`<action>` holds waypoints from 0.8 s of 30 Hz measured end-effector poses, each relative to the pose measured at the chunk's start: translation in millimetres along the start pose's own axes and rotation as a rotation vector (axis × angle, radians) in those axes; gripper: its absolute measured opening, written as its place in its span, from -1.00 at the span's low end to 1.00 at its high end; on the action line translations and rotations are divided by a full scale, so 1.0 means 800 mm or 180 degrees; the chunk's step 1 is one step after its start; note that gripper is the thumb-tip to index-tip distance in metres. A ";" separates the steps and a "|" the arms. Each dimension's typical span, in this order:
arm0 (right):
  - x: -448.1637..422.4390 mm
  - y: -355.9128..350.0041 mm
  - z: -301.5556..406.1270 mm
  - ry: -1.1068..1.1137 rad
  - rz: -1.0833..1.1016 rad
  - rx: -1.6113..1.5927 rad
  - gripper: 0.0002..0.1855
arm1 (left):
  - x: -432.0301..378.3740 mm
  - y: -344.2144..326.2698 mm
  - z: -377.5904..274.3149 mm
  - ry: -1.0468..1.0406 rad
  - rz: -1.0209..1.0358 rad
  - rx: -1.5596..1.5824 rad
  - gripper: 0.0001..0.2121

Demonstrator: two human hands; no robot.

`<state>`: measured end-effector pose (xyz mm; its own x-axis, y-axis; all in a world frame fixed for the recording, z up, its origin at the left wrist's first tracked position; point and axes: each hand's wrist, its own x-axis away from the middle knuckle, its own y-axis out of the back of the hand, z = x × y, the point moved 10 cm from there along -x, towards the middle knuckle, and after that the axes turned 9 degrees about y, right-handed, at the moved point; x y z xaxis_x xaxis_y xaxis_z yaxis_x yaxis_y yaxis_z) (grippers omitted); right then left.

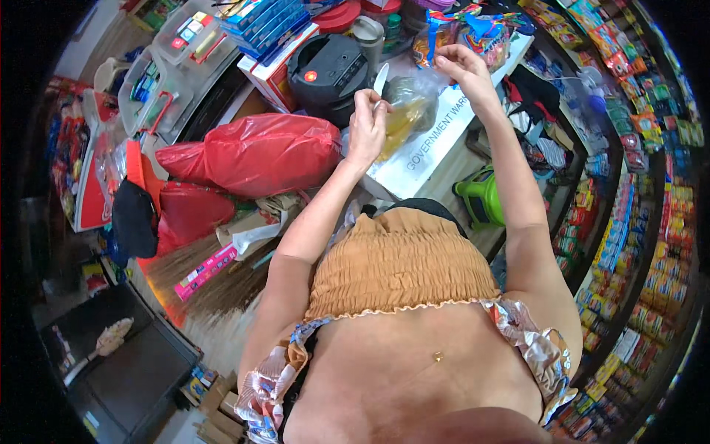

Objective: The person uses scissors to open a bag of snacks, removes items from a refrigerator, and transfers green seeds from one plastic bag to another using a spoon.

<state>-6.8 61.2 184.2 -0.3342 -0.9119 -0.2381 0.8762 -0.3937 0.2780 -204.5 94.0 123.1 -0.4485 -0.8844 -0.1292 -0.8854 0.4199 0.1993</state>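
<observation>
My left hand point(369, 127) grips the handle of a white plastic utensil point(381, 79), which points up and away from me. Just right of it lies a clear plastic bag point(410, 111) with yellow and darker contents, on a white box point(424, 161) bearing large print. My right hand point(468, 75) is at the far side of that bag, thumb and fingers curled close together near its upper edge. Whether they pinch the plastic is hard to see. Behind those fingertips stand colourful snack packs point(482, 41) in clear wrapping.
A black appliance point(330, 72) with a lit red light and a metal tumbler point(368, 36) stand beyond my left hand. Red plastic bags point(272, 152) and a broom point(222, 272) lie at left. A green plastic item point(480, 197) sits below right. Stocked shelves point(615, 238) line the right side.
</observation>
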 end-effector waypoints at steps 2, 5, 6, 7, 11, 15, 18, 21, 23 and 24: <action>0.006 0.005 -0.026 -0.0128 0.0025 -0.0325 -0.71 | 0.008 -0.007 -0.007 0.0130 -0.0004 0.0125 -0.86; 0.018 0.000 -0.049 -0.0336 0.0133 -0.0698 -0.71 | 0.018 -0.022 -0.010 0.0296 -0.0005 0.0341 -0.84; 0.019 0.002 -0.048 -0.0250 0.0162 -0.0702 -0.72 | 0.021 -0.031 -0.011 0.0306 0.0004 0.0477 -0.83; 0.025 0.004 -0.056 -0.0276 0.0175 -0.0736 -0.72 | 0.024 -0.039 -0.010 0.0339 -0.0004 0.0448 -0.83; 0.046 0.050 -0.013 0.0826 -0.0345 0.0106 -0.70 | 0.040 -0.078 -0.011 0.0477 -0.0087 0.0660 -0.82; 0.082 0.044 0.017 0.1078 0.0351 0.0232 -0.76 | 0.052 -0.156 -0.043 0.0402 0.0526 0.1603 -0.82; 0.103 0.049 -0.039 -0.0098 0.0658 -0.0402 -0.79 | 0.056 -0.194 -0.058 0.0630 0.0591 0.1483 -0.87; 0.120 0.052 -0.038 -0.0396 0.0638 -0.1733 -0.78 | 0.058 -0.216 -0.056 0.0707 0.0445 0.1526 -0.87; 0.122 0.073 -0.027 0.0030 0.0210 -0.2257 -0.71 | 0.061 -0.223 -0.064 0.0596 0.0381 0.1681 -0.84; 0.121 0.080 -0.029 0.0046 0.0037 -0.2381 -0.69 | 0.061 -0.223 -0.075 0.0379 0.0343 0.1522 -0.80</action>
<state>25.3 -50.0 157.3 -0.3235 -0.9118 -0.2528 0.8836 -0.1956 -0.4254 -61.0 -36.7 139.4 -0.5481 -0.8363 -0.0152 -0.8042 0.5319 -0.2653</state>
